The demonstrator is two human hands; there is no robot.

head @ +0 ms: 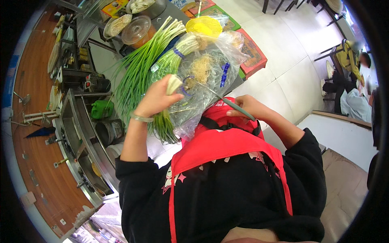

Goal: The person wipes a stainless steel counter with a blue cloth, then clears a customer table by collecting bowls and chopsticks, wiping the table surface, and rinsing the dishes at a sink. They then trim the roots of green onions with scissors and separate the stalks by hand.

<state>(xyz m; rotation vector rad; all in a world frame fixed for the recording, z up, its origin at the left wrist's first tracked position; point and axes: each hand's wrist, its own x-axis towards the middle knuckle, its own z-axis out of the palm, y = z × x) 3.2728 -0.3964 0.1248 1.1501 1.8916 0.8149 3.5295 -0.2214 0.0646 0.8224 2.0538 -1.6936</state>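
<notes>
My left hand (156, 97) is closed around a small bunch of green onions (174, 84), white ends upward and green leaves hanging below the wrist. In my right hand (247, 106) is a knife (238, 108) with a grey-green handle; its thin blade points towards a pile of cut roots (201, 68) on a clear plastic bag (212, 57). Beyond my left hand lies a green onion bundle (182, 48) bound with blue tape, roots still on. A large heap of loose green onions (142, 51) with pale, rootless ends stretches beside it. A blue tape strip (225, 74) rests on the plastic.
A yellow mesh strainer (203, 25), a lidded tub (138, 30) and a pot of white food (146, 7) stand farther back. Printed red and green stools (252, 54) adjoin the work surface. A metal sink (88, 145) lies left. Someone sits at right (349, 76).
</notes>
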